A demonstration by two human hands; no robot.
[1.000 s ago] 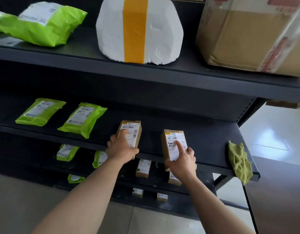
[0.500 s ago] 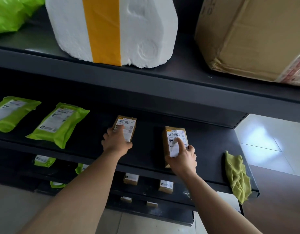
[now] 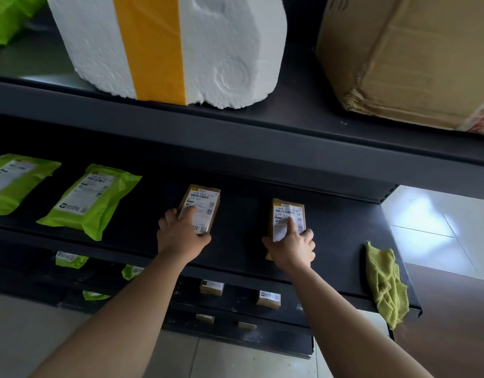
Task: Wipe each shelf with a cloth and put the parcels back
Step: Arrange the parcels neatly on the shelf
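Middle shelf (image 3: 330, 241) (dark metal), with green mailer bags (image 3: 91, 200) lying at its left. Left hand (image 3: 180, 236) and right hand (image 3: 292, 246) each grip a boxed parcel, fingers curled round its near end, forefinger flat on the label. The left parcel (image 3: 205, 203) lies well in. The right parcel (image 3: 287, 211) sits near the front lip and may tip off if let go there. Cloth (image 3: 385, 282) droops over the front right edge, so a nudge could drop it.

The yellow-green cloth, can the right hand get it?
Probably yes: the yellow-green cloth lies on the same shelf beside the right hand, bare shelf between, though that hand holds a small cardboard box.
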